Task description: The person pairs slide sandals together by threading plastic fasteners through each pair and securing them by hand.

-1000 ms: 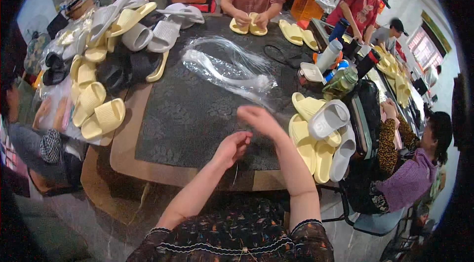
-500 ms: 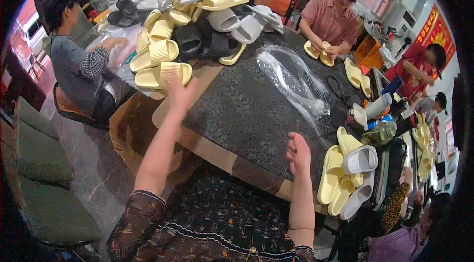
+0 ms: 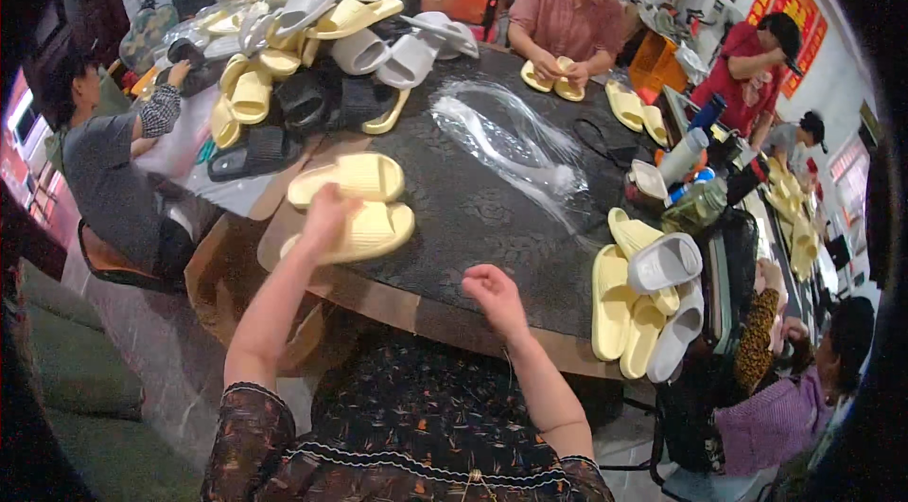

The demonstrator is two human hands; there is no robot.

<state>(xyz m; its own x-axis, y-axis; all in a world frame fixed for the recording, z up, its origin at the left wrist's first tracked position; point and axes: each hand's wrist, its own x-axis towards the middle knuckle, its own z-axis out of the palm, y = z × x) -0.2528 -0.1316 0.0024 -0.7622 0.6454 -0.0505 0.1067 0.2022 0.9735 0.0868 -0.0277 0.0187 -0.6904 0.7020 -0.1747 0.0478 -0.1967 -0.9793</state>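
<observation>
A pair of pale yellow slide slippers [image 3: 376, 231] is in my left hand [image 3: 331, 218], whose fingers close around them over the near left edge of the dark table. Motion blurs the grip a little. My right hand [image 3: 497, 298] hovers above the table's near edge with fingers curled into a loose pinch; whatever may be in it is hidden. Beyond my left hand lies a black slide [image 3: 253, 157], at the front of a heap of yellow, black and grey slides [image 3: 362, 52]. Ahead of my right hand, a bundle of clear plastic bags [image 3: 515, 147] lies on the tabletop.
Yellow and grey slides [image 3: 613, 303] are stacked at the table's right edge. Past them stand bottles [image 3: 683, 157] and a container [image 3: 646, 182]. A person in a pink shirt [image 3: 567, 24] handles yellow slides opposite. Another person [image 3: 113, 147] sits at the left.
My left hand has taken the yellow pair off the front of the heap and brought it nearer. My right hand has shifted left. The view has turned, and the person at left reaches toward the heap.
</observation>
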